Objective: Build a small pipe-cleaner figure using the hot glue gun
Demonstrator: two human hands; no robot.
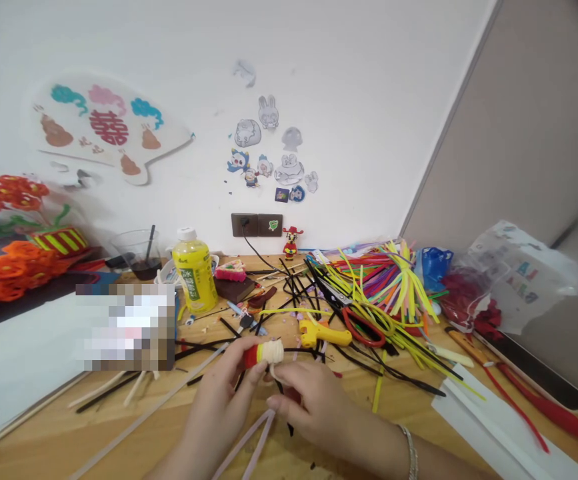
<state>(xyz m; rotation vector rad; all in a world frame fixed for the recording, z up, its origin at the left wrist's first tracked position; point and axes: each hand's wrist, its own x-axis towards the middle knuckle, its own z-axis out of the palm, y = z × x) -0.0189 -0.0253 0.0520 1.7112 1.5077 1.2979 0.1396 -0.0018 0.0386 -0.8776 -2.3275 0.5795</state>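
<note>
Between the thumb and fingers of my left hand (pixel 231 383) is a small pipe-cleaner roll (pixel 265 354), lying on its side. Its left end is red, a thin yellow band follows, and cream coils cover the right end. A loose cream pipe cleaner (pixel 273 373) hangs from the coils into the curled fingers of my right hand (pixel 313 400), whose fingertips are partly hidden. Just beyond my hands lies a yellow hot glue gun (pixel 325 333). Red-handled scissors (pixel 366 328) rest beside it among black pipe cleaners.
Bundled colourful pipe cleaners (pixel 369 280) spread across the back right. A yellow drink bottle (pixel 193 273) and a plastic cup (pixel 141 257) stand back left, near orange pipe-cleaner flowers (pixel 11 267). White paper (pixel 503 427) lies at right, below a dark phone-like slab (pixel 539 373). A small red figurine (pixel 291 243) stands by the wall.
</note>
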